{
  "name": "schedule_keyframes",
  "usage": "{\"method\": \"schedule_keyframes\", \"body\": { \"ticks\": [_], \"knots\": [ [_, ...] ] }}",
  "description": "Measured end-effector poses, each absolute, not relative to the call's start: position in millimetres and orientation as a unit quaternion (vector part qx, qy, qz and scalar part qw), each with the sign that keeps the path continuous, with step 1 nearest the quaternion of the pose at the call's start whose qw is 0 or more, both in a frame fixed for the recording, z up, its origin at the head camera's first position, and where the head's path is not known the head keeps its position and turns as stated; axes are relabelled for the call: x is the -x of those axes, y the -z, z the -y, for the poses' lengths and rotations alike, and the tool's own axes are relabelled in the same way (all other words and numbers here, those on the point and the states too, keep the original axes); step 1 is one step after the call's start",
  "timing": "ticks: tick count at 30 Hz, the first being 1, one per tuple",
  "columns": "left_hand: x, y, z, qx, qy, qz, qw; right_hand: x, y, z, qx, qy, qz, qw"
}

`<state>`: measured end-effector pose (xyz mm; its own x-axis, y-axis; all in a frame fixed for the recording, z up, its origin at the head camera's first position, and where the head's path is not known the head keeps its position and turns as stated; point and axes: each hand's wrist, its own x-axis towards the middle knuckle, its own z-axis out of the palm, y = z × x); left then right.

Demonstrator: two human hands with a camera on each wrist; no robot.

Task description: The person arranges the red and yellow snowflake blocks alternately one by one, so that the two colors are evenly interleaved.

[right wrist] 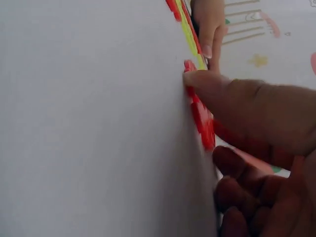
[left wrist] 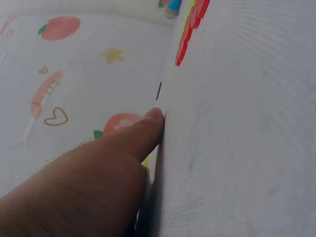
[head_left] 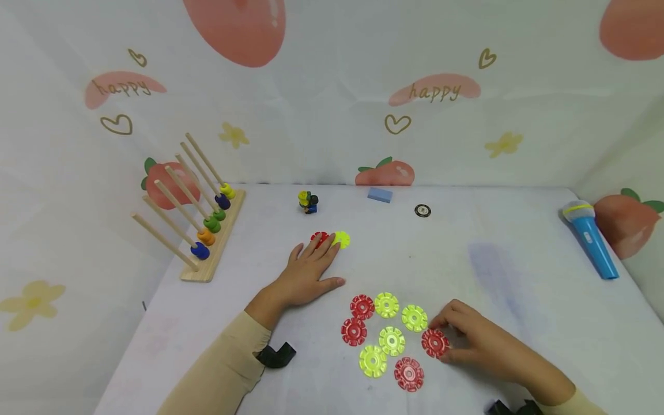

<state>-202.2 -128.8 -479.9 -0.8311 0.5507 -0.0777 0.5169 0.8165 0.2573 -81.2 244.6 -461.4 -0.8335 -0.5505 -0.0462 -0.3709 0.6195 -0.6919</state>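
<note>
My right hand (head_left: 479, 340) pinches a red notched plastic disc (head_left: 434, 343) at its edges between thumb and fingers. The right wrist view shows the thumb (right wrist: 212, 86) on this disc's rim, close to the tabletop. My left hand (head_left: 306, 274) lies palm down with fingers extended, its fingertips touching a red disc (head_left: 317, 237) and a yellow-green disc (head_left: 341, 239), both partly covered. Between the hands lie several loose discs, among them a yellow-green one (head_left: 391, 341), a red one (head_left: 409, 374) and another red one (head_left: 354, 331). In the left wrist view the thumb (left wrist: 148, 123) touches the cloth.
A wooden peg rack (head_left: 220, 242) with coloured beads stands on the left. Toward the back are a small toy figure (head_left: 308, 202), a blue block (head_left: 380, 195) and a black round chip (head_left: 422, 210). A blue toy microphone (head_left: 591, 239) lies at the right edge.
</note>
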Motion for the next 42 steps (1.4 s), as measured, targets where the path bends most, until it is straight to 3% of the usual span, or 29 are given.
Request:
{"method": "schedule_keyframes", "body": {
  "ticks": [5,8,14,21,25,28,34,38,42],
  "knots": [
    [202,482,128,-0.279,-0.107,-0.951,0.077,84,457,-245,0.241,0.403,-0.866,0.169],
    [202,483,128,-0.278,-0.105,-0.952,0.077,96,455,-245,0.208,0.449,-0.853,0.165],
    [203,483,128,-0.274,-0.109,-0.952,0.078,144,461,-239,0.105,0.517,-0.844,0.1],
    [204,484,127,-0.278,-0.109,-0.952,0.072,205,471,-208,0.035,0.543,-0.832,0.105],
    [203,482,128,-0.277,-0.109,-0.952,0.073,221,475,-188,0.062,0.552,-0.823,0.117],
    [202,482,127,-0.278,-0.112,-0.951,0.071,221,476,-180,0.082,0.526,-0.841,0.095],
    [202,485,126,-0.284,-0.113,-0.95,0.066,206,476,-181,0.197,0.369,-0.907,0.047],
    [202,485,127,-0.278,-0.111,-0.952,0.066,199,475,-175,0.277,0.238,-0.93,0.053],
    [203,485,129,-0.273,-0.108,-0.954,0.068,199,469,-162,0.281,0.17,-0.942,0.076]
  ]
}}
